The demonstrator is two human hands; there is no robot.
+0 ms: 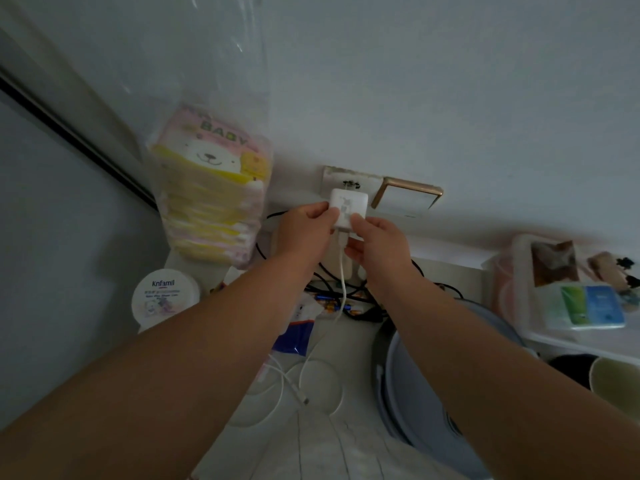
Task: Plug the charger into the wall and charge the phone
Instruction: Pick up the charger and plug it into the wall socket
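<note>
A white square charger (pixel 348 204) sits against the white wall socket (pixel 341 180), its prongs at the socket's slots. My left hand (pixel 304 228) pinches the charger's left edge. My right hand (pixel 377 245) grips its lower right corner and the cable plug beneath it. A white cable (pixel 342 285) hangs from the charger and loops over the tabletop, its free connector (pixel 302 398) lying loose. No phone is visible.
A gold-framed switch (pixel 407 199) sits right of the socket. A baby-wipes pack (pixel 211 188) leans against the wall at left, a Enfamil tin (pixel 165 294) below it. Black cables (pixel 332 289), a blue basin (pixel 426 393) and a clear storage box (pixel 571 285) crowd the surface.
</note>
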